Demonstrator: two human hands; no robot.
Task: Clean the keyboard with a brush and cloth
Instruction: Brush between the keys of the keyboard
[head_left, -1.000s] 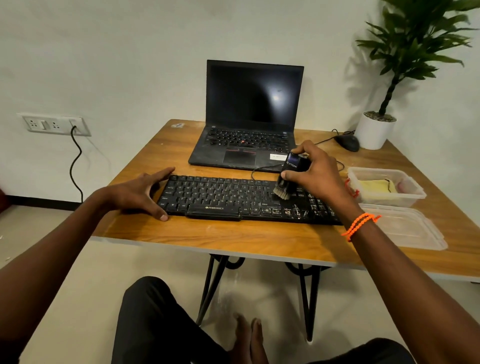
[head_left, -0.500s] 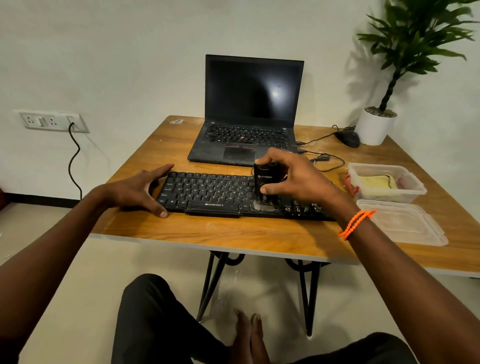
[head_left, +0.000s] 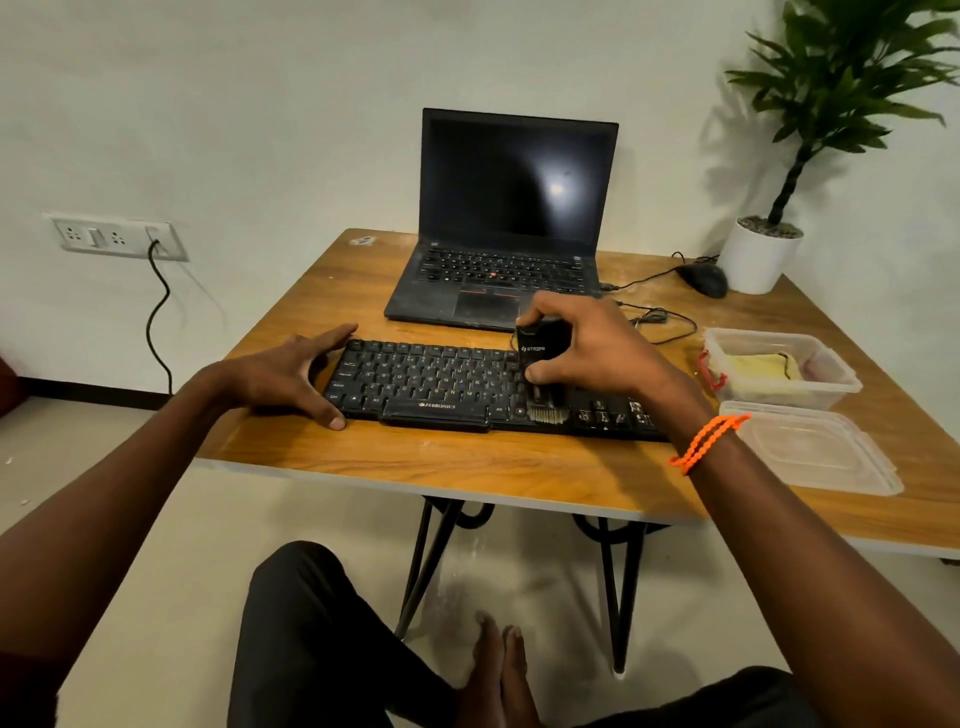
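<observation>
- Right hand (head_left: 597, 348): grips the black brush (head_left: 543, 364) upright between thumb and curled fingers; pale bristles down on the keys, right of centre.
- Left hand (head_left: 291, 371): fingers spread and straight, braced against the left end of the keyboard (head_left: 431, 384), thumb at the near corner, holding nothing.
- Keyboard: black, flat near the front edge of the wooden table (head_left: 467, 467).
- Cloth (head_left: 763, 366): yellow, inside a clear plastic tub (head_left: 831, 387) to the right of the right hand.
- Laptop (head_left: 509, 234): open, behind the keyboard.
</observation>
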